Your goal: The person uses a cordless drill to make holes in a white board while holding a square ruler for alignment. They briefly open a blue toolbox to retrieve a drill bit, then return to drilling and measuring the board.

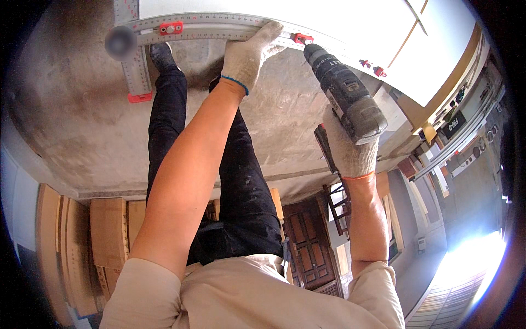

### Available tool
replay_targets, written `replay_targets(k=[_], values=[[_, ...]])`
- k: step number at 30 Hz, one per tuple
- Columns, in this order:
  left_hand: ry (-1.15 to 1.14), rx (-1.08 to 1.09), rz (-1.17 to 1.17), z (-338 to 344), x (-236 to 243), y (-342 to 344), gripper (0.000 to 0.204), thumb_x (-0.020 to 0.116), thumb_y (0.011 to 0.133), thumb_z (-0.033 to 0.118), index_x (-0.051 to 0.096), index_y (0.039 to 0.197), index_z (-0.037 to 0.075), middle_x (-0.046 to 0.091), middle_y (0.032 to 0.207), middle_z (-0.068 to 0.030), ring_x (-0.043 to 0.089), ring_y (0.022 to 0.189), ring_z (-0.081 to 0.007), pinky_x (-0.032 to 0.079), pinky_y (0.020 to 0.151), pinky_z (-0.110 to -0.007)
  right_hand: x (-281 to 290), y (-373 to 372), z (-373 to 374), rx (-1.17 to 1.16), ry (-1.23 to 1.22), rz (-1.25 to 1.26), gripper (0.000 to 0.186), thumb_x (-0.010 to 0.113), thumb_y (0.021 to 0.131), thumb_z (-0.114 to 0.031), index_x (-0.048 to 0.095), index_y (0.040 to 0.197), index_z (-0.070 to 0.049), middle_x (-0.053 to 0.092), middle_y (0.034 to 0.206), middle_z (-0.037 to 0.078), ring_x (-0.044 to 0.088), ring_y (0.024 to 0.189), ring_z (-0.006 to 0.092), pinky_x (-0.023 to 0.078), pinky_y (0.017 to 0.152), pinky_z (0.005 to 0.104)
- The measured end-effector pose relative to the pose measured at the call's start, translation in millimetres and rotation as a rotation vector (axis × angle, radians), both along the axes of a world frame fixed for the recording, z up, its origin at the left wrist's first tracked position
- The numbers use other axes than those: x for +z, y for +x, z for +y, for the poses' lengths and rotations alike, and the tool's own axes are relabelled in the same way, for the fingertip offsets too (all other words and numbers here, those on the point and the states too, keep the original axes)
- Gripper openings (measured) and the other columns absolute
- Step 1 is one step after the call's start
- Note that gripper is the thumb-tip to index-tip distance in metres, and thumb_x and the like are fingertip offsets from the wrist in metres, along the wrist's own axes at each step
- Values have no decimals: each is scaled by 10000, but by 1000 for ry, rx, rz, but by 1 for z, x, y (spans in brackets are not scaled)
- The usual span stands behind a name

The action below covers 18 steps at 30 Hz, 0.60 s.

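Observation:
My left hand (245,63), in a cream knitted glove with a blue cuff edge, grips a metal T-square ruler (213,21) at the edge of a white board (350,19). Its thumb lies over the ruler and the other fingers are partly hidden. My right hand (350,142), in a similar glove with an orange cuff edge, is closed round the handle of a black cordless drill (350,96). The drill's front end is beside a red sliding stop (303,38) on the ruler; the bit's tip cannot be made out. Another red stop (171,28) sits farther left.
Small red fittings (373,68) lie on the board right of the drill. The ruler's crossbar (135,77) hangs past the board's edge, ending in a red cap (140,97). Concrete floor (98,131) lies below. Cardboard boxes (108,227) stand behind me at left, a brown door (311,247) behind.

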<state>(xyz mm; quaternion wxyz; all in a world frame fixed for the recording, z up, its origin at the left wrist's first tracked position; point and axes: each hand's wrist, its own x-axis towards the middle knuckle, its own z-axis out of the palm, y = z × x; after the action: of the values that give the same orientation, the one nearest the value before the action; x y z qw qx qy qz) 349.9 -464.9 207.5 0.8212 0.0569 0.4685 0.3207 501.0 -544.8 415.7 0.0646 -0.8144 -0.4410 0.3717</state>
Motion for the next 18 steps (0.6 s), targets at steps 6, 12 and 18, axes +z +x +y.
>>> replay_targets(k=[6, 12, 18], values=[[14, -16, -21, -3, -4, -2, 392, 714, 1029, 115, 619, 1322, -127, 672, 1312, -228, 691, 1231, -378, 572, 1107, -524, 1, 0, 2, -72, -75, 21, 158, 766, 917, -132, 749, 1020, -13, 770, 912, 148, 751, 826, 315, 598, 763, 406], [8, -40, -15, 2, 3, -2, 408, 713, 1026, 103, 609, 1351, -120, 665, 1337, -225, 673, 1262, -381, 554, 1130, -531, -4, 2, 4, 75, 17, -22, 170, 769, 917, -140, 755, 1028, -12, 778, 922, 155, 755, 812, 317, 602, 747, 398], [-3, -70, 4, 0, 3, -3, 403, 702, 1035, 106, 610, 1356, -120, 667, 1341, -216, 678, 1255, -368, 555, 1126, -537, 0, 0, 2, 10, -58, -24, 195, 792, 898, -157, 761, 1026, -14, 783, 946, 160, 762, 849, 322, 607, 783, 399]])
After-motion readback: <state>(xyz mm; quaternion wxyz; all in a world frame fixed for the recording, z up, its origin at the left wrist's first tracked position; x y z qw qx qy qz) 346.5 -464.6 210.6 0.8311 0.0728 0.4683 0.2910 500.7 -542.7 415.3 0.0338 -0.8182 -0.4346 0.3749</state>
